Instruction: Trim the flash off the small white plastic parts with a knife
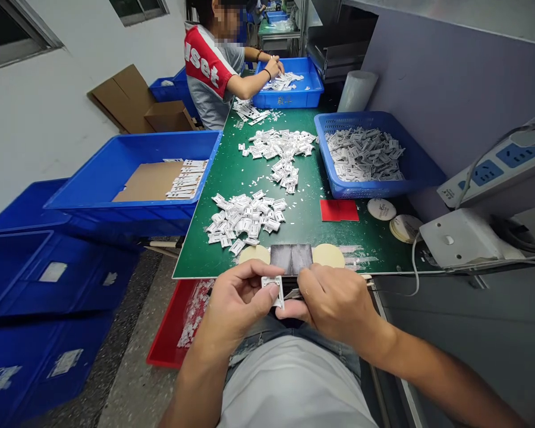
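Observation:
Pinched between the thumb and fingers of my left hand (243,294) is a small white plastic part (276,291) with openings in it. Close by on the right, my right hand (334,297) is closed around a thin grey blade-like tool (293,293); most of it is hidden by the fingers. The tool's visible end points at the white part, and I cannot tell if they touch. Just beyond my hands, a pile of similar white parts (245,220) lies on the green table (196,261).
A blue basket (334,184) full of white parts stands at the right. Farther back lies another pile (283,145). A co-worker (214,71) handles parts over a blue tray (312,89). Blue bins (134,208) stand left; a red bin (164,339) sits below the table edge.

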